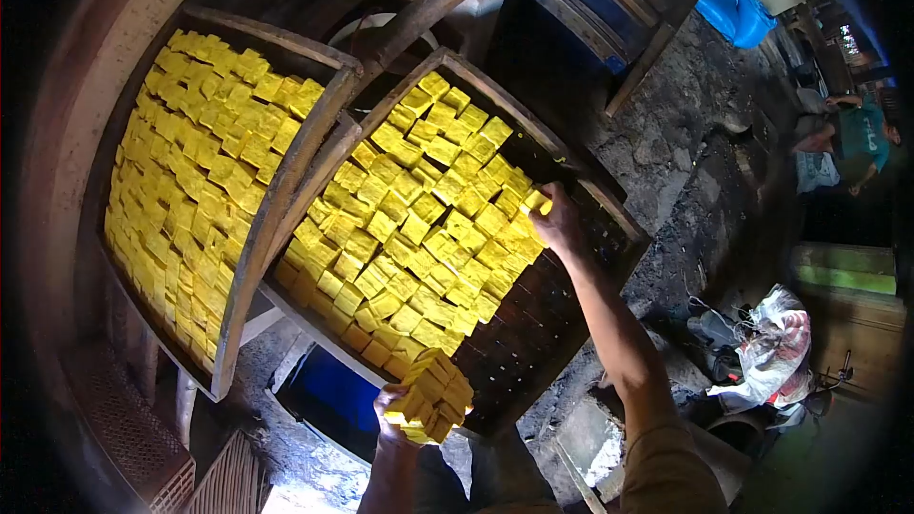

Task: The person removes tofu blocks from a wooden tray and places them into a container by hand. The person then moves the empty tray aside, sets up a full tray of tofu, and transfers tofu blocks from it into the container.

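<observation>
My left hand (pixel 390 413) is closed around a stack of yellow tofu blocks (pixel 433 398) above the near edge of the right-hand tray. Further out, my right hand (pixel 558 219) pinches a single yellow tofu block (pixel 536 201) at the right border of the laid-out pieces. Rows of yellow tofu (pixel 419 219) cover the left and middle of this wooden tray (pixel 533 324). Its dark slatted bottom shows along the right side, with small holes of light coming through. The fingertips of my left hand are partly hidden behind the stack.
A second wooden-framed tray (pixel 276 219), full of yellow tofu, adjoins on the left. Below lies a blue container (pixel 333 400). Blue bags (pixel 733 9) rest at the upper right, a white sack (pixel 771 347) at the lower right. Another person (pixel 862 138) is at far right.
</observation>
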Tool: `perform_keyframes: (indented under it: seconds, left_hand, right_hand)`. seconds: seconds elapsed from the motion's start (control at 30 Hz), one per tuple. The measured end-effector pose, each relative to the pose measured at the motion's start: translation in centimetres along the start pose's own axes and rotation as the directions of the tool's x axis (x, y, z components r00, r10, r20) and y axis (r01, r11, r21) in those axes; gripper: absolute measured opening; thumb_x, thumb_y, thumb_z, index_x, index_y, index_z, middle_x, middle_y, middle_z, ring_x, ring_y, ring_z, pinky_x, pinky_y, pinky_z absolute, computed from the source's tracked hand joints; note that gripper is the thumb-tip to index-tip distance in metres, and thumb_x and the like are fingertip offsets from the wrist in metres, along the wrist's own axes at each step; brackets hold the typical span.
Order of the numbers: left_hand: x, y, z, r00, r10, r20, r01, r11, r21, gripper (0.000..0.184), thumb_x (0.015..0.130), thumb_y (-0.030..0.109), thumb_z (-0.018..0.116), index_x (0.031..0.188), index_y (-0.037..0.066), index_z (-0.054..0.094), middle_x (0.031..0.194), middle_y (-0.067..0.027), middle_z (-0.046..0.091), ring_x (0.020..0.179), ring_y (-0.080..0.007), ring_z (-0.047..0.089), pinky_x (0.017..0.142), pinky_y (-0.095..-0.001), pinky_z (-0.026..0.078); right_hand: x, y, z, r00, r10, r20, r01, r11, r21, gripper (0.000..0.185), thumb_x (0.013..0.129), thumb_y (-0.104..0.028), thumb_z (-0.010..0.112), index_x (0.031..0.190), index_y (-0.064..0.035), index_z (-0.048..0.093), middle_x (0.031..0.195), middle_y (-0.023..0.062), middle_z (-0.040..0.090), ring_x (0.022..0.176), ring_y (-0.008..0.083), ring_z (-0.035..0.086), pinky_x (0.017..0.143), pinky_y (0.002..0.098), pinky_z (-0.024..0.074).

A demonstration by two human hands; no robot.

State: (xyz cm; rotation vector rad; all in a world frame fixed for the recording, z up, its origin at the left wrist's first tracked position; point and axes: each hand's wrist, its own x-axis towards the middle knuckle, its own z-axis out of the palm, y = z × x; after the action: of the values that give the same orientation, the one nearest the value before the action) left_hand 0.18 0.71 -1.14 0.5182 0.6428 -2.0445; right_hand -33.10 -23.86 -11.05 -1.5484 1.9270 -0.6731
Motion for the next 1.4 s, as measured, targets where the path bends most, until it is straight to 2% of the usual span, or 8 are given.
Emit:
perform_keyframes:
  seconds: [0.2, 0.33, 0.8, 0.9, 1.1, 1.23, 1.3, 1.4]
  left_hand:
    - [-1.9, 0.8, -0.4, 0.993, 0.049, -0.106, -0.032, 0.988, 0.151, 0.059, 0.077, 0.042, 0.054, 0.113, -0.004, 0.052, 0.099, -0.0192, 0.057, 0.086, -0.0328, 0.058, 0.074, -0.0438, 0.05]
    - [-2.2, 0.8, -0.5, 0.989, 0.077, -0.127, -0.052, 0.98, 0.19, 0.062, 0.077, 0.042, 0.053, 0.116, -0.005, 0.052, 0.101, -0.0205, 0.06, 0.087, -0.0341, 0.061, 0.079, -0.0466, 0.052]
    - [-2.8, 1.9, -2.1, 0.997, 0.035, 0.063, -0.034, 0.999, -0.018, 0.069, 0.072, 0.04, 0.057, 0.124, -0.004, 0.049, 0.111, -0.0228, 0.058, 0.098, -0.0369, 0.059, 0.087, -0.0473, 0.049]
    - [-2.6, 1.7, -1.6, 0.999, 0.04, 0.026, -0.04, 0.999, 0.008, 0.068, 0.073, 0.039, 0.057, 0.124, -0.005, 0.049, 0.113, -0.0233, 0.058, 0.099, -0.0373, 0.059, 0.088, -0.0475, 0.048]
    - [-3.9, 0.5, -1.6, 0.998, 0.051, 0.032, -0.05, 0.998, -0.026, 0.067, 0.073, 0.036, 0.056, 0.126, -0.005, 0.049, 0.115, -0.0241, 0.058, 0.102, -0.0382, 0.059, 0.091, -0.0477, 0.047]
    - [-6.1, -1.0, -3.4, 0.997, 0.056, 0.056, -0.051, 0.994, -0.098, 0.067, 0.073, 0.033, 0.056, 0.126, -0.006, 0.049, 0.117, -0.0246, 0.058, 0.103, -0.0387, 0.059, 0.093, -0.0479, 0.047]
    - [-7.6, -2.4, -4.4, 0.996, 0.06, 0.07, -0.049, 0.988, -0.149, 0.066, 0.073, 0.032, 0.055, 0.127, -0.006, 0.049, 0.118, -0.0249, 0.059, 0.104, -0.039, 0.06, 0.094, -0.048, 0.046]
    - [-9.7, -3.7, -5.8, 0.993, 0.077, 0.089, -0.053, 0.969, -0.241, 0.066, 0.073, 0.031, 0.055, 0.127, -0.006, 0.049, 0.119, -0.0253, 0.059, 0.105, -0.0394, 0.06, 0.095, -0.0482, 0.046]
  right_hand:
    - [3.3, -2.4, -0.5, 0.989, 0.005, 0.145, -0.074, 0.878, 0.472, 0.035, 0.073, -0.005, 0.064, 0.108, -0.0043, 0.061, 0.097, 0.0085, 0.06, 0.091, 0.0201, 0.059, 0.081, 0.0349, 0.0482]
    - [4.4, -1.4, 3.6, 0.971, -0.214, -0.106, 0.165, 0.923, -0.347, 0.032, 0.079, -0.013, 0.062, 0.11, -0.007, 0.063, 0.099, 0.0201, 0.06, 0.097, 0.0369, 0.055, 0.084, 0.0463, 0.0457]
    - [5.2, -6.5, 1.8, 0.948, 0.159, 0.274, -0.294, 0.764, 0.574, 0.043, 0.07, -0.014, 0.058, 0.112, -0.0057, 0.061, 0.108, 0.0087, 0.059, 0.097, 0.0206, 0.058, 0.083, 0.0356, 0.0491]
    - [5.8, -4.6, 6.2, 0.833, -0.486, -0.266, 0.258, 0.766, -0.589, 0.041, 0.082, -0.023, 0.056, 0.117, -0.0016, 0.052, 0.125, 0.0288, 0.047, 0.1, 0.0427, 0.056, 0.085, 0.056, 0.0459]
    - [4.2, -8.5, 4.1, 0.996, -0.006, 0.088, 0.03, 0.96, -0.277, 0.031, 0.077, -0.013, 0.061, 0.107, -0.0058, 0.055, 0.095, 0.0196, 0.061, 0.089, 0.0371, 0.06, 0.077, 0.0461, 0.0483]
    - [6.3, -7.7, 3.5, 0.853, -0.519, 0.061, 0.52, 0.83, -0.201, 0.047, 0.064, -0.004, 0.067, 0.11, -0.0083, 0.058, 0.098, 0.0119, 0.062, 0.092, 0.0261, 0.06, 0.081, 0.037, 0.0481]
    - [7.6, -4.3, 4.0, 0.883, -0.208, 0.422, 0.076, 0.949, 0.307, 0.039, 0.072, -0.015, 0.057, 0.111, -0.0092, 0.06, 0.1, 0.0064, 0.061, 0.093, 0.019, 0.058, 0.081, 0.0326, 0.0474]
    - [9.7, 1.4, 2.5, 0.861, 0.062, 0.504, -0.453, 0.543, 0.707, 0.026, 0.084, -0.021, 0.054, 0.108, -0.0106, 0.061, 0.108, 0.0032, 0.064, 0.102, 0.0202, 0.059, 0.086, 0.0379, 0.0473]
